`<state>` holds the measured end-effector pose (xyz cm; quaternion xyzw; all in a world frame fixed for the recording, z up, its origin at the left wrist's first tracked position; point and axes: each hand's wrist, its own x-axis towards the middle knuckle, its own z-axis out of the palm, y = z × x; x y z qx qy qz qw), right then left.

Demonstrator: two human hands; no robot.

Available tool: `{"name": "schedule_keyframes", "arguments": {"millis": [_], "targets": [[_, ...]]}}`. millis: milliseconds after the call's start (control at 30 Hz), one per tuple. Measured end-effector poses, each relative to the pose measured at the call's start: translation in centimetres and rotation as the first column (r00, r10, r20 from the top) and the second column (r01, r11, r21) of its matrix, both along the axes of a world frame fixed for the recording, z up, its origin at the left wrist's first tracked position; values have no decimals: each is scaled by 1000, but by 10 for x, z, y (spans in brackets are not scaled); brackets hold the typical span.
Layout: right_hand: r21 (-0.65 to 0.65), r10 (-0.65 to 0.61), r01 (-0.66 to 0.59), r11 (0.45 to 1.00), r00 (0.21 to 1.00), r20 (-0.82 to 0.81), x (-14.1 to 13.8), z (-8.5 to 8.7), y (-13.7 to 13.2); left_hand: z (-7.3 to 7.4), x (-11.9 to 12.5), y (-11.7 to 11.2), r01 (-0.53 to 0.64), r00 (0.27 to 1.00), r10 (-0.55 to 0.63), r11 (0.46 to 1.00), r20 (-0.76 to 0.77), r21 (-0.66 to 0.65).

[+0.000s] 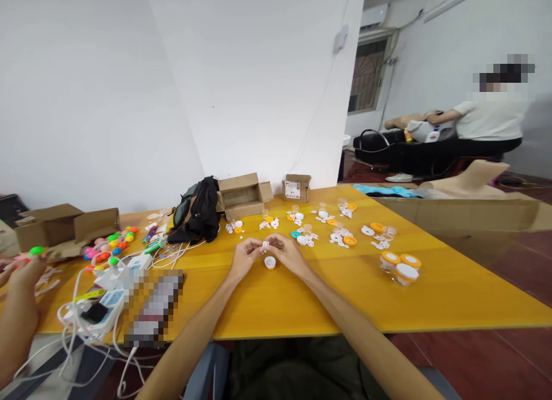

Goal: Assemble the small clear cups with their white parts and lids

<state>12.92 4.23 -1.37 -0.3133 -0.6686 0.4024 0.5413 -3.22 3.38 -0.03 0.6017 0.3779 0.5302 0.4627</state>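
Note:
My left hand (244, 256) and my right hand (284, 253) meet over the middle of the table, fingertips pinched together. Between them is a small white die (265, 244) with dark dots, touched by the fingers of both hands. Just below the fingers, a small round cup (270, 262) with a white inside and an orange edge stands on the table. Beyond my hands lie several small groups of parts: clear cups, white discs (302, 239), orange rings (349, 241) and white dotted pieces (310, 244). One group has a teal ring (295, 234).
Three orange-rimmed clear jars (405, 273) stand together at the right. Cardboard boxes (241, 197) and a black bag (200, 207) sit along the back. At left are a phone (157, 308), power strips (106, 308), cables, colourful toys and another person's hand (28, 273). Someone sits far right.

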Motion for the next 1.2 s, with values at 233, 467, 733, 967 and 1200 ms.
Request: {"name": "schedule_keyframes", "arguments": {"millis": [233, 467, 733, 967, 1200], "targets": [[-11, 7, -7, 1000, 1000, -6, 0, 0, 0, -1, 0, 0, 2, 1000, -2, 1000, 11, 6], [-1, -9, 9, 1000, 1000, 24, 1, 1, -1, 0, 1, 0, 3, 1000, -3, 1000, -13, 21], [16, -27, 27, 1000, 999, 32, 2, 2, -2, -3, 2, 0, -43, 997, 47, 998, -63, 53], [17, -17, 17, 1000, 1000, 23, 1, 2, -2, -2, 1, -1, -38, 996, 43, 997, -73, 71], [3, -5, 5, 1000, 1000, -2, 1, 2, -2, -1, 0, -2, -40, 996, 47, 995, -81, 93]]}}
